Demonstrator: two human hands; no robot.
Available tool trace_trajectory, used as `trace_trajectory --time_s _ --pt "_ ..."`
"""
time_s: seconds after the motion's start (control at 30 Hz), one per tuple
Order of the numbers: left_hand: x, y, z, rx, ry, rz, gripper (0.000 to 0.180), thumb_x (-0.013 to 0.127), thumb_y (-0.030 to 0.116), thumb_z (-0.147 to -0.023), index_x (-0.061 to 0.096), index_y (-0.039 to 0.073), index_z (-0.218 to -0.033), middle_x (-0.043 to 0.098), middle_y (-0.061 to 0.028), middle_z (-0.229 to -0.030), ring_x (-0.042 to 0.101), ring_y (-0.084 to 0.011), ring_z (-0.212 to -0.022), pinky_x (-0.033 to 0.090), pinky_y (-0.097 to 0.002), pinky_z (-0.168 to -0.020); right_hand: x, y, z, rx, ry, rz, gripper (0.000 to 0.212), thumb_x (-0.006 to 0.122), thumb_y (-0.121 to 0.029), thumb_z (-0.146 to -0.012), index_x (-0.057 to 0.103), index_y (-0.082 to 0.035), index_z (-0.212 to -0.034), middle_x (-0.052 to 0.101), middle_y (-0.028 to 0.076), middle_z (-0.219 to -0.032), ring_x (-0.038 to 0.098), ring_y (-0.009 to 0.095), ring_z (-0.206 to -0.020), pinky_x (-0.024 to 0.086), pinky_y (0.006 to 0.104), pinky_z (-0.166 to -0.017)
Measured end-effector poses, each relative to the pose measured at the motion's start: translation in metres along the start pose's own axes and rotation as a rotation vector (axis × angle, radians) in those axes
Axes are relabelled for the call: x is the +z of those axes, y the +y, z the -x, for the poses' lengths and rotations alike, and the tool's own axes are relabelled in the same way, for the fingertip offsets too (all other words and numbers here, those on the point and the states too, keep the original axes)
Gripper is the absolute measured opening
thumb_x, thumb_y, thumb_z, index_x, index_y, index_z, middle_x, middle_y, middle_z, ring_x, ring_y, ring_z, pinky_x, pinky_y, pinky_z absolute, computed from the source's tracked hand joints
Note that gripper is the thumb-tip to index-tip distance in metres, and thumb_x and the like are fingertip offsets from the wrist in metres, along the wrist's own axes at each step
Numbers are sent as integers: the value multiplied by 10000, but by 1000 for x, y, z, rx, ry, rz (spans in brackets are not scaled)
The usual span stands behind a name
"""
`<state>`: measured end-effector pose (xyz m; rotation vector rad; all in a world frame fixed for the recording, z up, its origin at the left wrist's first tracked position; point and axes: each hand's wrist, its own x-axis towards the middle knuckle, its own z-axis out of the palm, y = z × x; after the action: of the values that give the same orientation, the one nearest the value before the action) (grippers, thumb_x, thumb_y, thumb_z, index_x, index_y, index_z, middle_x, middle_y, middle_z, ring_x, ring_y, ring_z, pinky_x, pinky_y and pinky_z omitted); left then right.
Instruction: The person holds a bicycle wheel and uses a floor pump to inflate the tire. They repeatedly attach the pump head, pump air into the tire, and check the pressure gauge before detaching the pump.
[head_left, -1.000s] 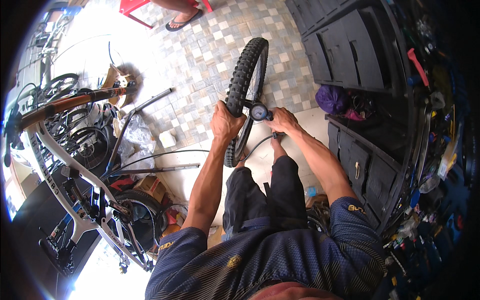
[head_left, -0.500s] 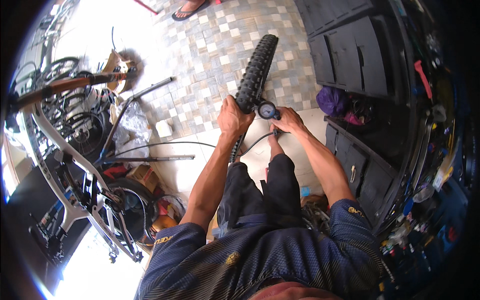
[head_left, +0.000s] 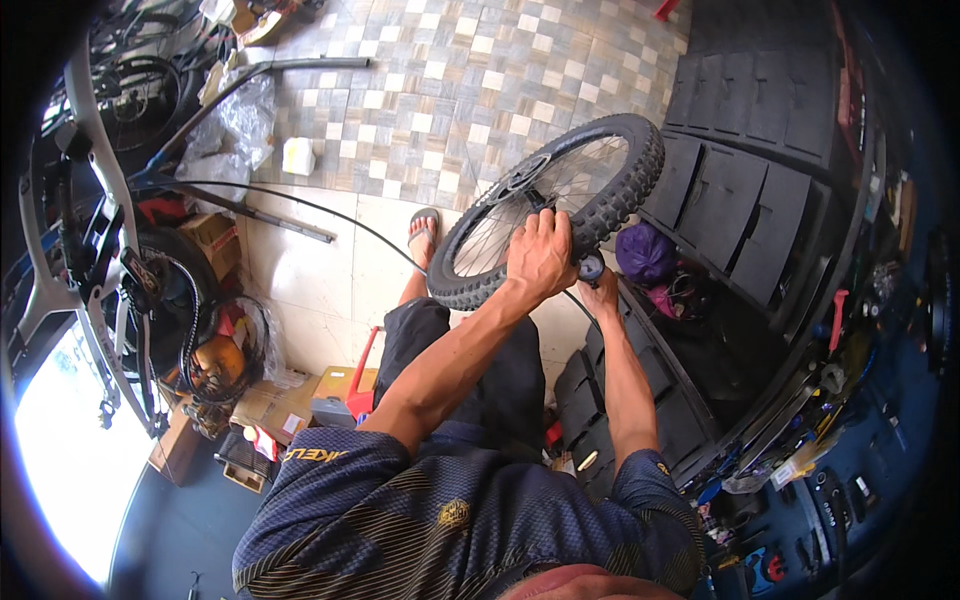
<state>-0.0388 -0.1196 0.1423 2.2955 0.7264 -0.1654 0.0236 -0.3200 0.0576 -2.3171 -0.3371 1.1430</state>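
A bicycle wheel (head_left: 607,215) with a black knobby tyre leans tilted in front of me, its spokes and a brake disc (head_left: 529,172) showing. My left hand (head_left: 541,250) is closed over the near side of the tyre, hiding part of it. Beside it, my right hand (head_left: 600,294) is closed around a tyre inflator with a round dial gauge (head_left: 591,267), held close against the wheel. Its fingers are partly hidden by the gauge. A black air hose (head_left: 340,213) comes in from the left and passes behind the wheel; a dark length of it also shows below the gauge.
Black drawer cabinets (head_left: 735,205) line the right, with a purple bundle (head_left: 645,252) in a gap. On the left stand a white bike frame (head_left: 100,165), cardboard boxes (head_left: 270,405) and plastic bags (head_left: 245,120). My sandalled foot (head_left: 424,228) rests on the tiles.
The wheel, seen nearly edge-on before, is now tilted so its spokes face up, and sits further right. Both hands have shifted right and lower with it; the view has turned too.
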Motion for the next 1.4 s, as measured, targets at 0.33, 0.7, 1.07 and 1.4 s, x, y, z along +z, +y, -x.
trace_trajectory --time_s 0.33,0.7,1.07,1.4 --pt "2 -3 4 17 47 4 532 833 221 -638 533 25 -1032 573 -144 -991 612 -346 -977 538 -466 -820 0 22 -6 -112 -17 15 273 686 -169 -832 722 -13 -1054 751 219 -992 723 396 -985 550 454 -803" --pt "3 -5 6 15 32 8 508 828 213 -636 531 26 -1004 565 -138 -983 608 -338 -954 537 -457 -795 -1 12 -2 -113 -7 0 294 707 -239 -871 715 -19 -1066 757 202 -988 729 380 -994 548 442 -807" --pt "-1 -1 4 21 18 22 528 832 209 -632 527 27 -1022 562 -140 -991 603 -340 -954 527 -449 -797 -2 24 -6 -152 12 58 277 697 -244 -869 715 -19 -1031 746 224 -954 723 414 -947 549 466 -779" --pt "2 -1 3 48 46 38 504 799 178 -620 526 27 -1015 546 -138 -969 591 -332 -929 509 -446 -754 3 36 -11 -235 54 20 274 686 -243 -884 715 -30 -1055 750 213 -990 715 412 -970 539 483 -817"
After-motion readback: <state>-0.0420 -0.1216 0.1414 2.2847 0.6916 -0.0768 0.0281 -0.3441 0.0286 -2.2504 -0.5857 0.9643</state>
